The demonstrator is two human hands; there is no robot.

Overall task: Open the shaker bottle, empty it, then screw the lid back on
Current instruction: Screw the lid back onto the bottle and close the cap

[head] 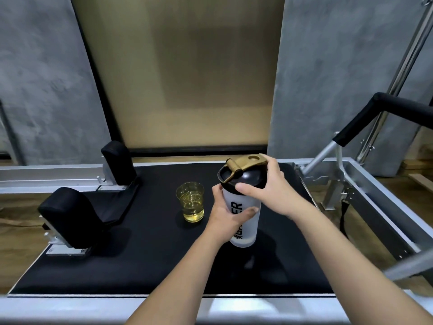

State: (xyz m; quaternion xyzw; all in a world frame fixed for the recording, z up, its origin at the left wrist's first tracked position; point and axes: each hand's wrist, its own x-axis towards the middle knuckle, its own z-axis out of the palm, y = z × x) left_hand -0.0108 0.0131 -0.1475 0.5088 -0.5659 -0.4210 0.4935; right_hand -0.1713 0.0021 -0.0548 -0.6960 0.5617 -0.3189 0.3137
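A frosted white shaker bottle [243, 231] with black lettering stands upright on the black padded platform [140, 266]. My left hand [226, 213] wraps around the bottle's body from the left. My right hand [269, 191] grips the black lid [243, 178] from the right, thumb in front. The lid sits on the bottle, and its gold flip cap [246, 161] stands open. Just left of the bottle is a clear plastic cup [191, 201] holding yellow liquid.
Two black padded shoulder rests [70, 214] [118, 161] stand at the platform's left. A metal frame rail [375, 195] and a padded bar [365, 120] run along the right. A silver edge [93, 308] borders the near side.
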